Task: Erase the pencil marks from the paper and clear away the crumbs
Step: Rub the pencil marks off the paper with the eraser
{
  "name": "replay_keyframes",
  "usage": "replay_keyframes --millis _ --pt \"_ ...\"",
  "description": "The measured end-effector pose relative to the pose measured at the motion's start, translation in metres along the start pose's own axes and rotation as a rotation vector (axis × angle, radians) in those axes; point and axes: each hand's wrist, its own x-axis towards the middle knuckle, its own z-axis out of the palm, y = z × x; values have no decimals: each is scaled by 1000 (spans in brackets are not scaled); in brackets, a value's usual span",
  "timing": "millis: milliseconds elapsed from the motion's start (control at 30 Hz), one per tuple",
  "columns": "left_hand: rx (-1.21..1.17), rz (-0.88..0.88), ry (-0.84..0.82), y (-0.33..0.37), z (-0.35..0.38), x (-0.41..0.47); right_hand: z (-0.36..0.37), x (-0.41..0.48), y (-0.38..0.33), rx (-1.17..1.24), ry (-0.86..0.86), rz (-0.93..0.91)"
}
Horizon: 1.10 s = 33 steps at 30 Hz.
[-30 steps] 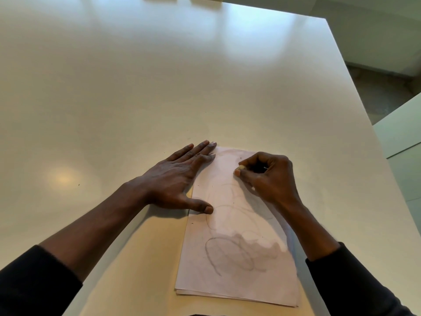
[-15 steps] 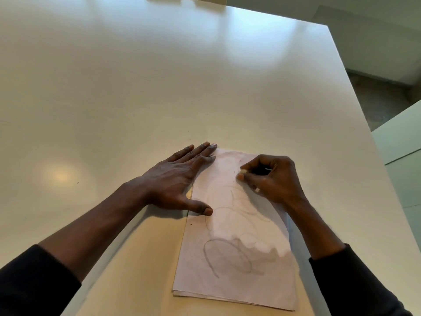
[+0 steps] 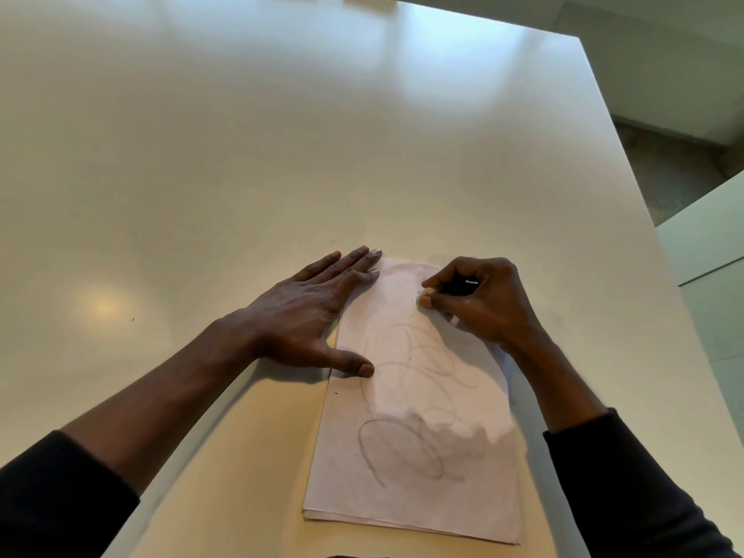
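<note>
A large white table [image 3: 282, 155] with a glossy top is seen from above and fills most of the view. Pale bluish patches of reflected light [image 3: 455, 70] are spread across its far end, and a small warm spot of light [image 3: 102, 306] is mirrored at the left. Beyond the far right corner a grey mottled floor [image 3: 668, 171] is shown, bounded by a pale wall [image 3: 652, 62]. A second white surface [image 3: 708, 235] is cut off by the right edge.

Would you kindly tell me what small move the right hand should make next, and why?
Probably draw the eraser a little nearer, onto the faint pencil loops mid-sheet. The right hand pinches it at the far end of the paper, those loops are unerased, and the left hand lies flat on its left edge.
</note>
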Motion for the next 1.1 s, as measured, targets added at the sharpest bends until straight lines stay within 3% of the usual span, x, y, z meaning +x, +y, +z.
replay_keyframes --millis 100,267,400,567,700,833,1000,1100 --pt "-5 -6 -8 1 -1 0 -6 -1 3 77 -103 45" --pt "-4 -10 -26 2 -3 0 6 6 -2 -5 67 3" --pt "3 -7 -26 2 -3 0 -5 -1 1 69 -82 41" --pt "2 -4 -20 2 -2 0 -5 -6 2 90 79 103" --pt "5 1 -16 1 -2 1 -9 -15 1 120 -73 82" --pt "-9 -5 -18 2 -2 1 -4 -15 2 150 53 100" --pt "-2 -8 -21 2 -2 1 -14 -15 -1 142 -171 106" --pt "-2 -12 -31 2 -3 0 -4 -5 -2 37 17 51"
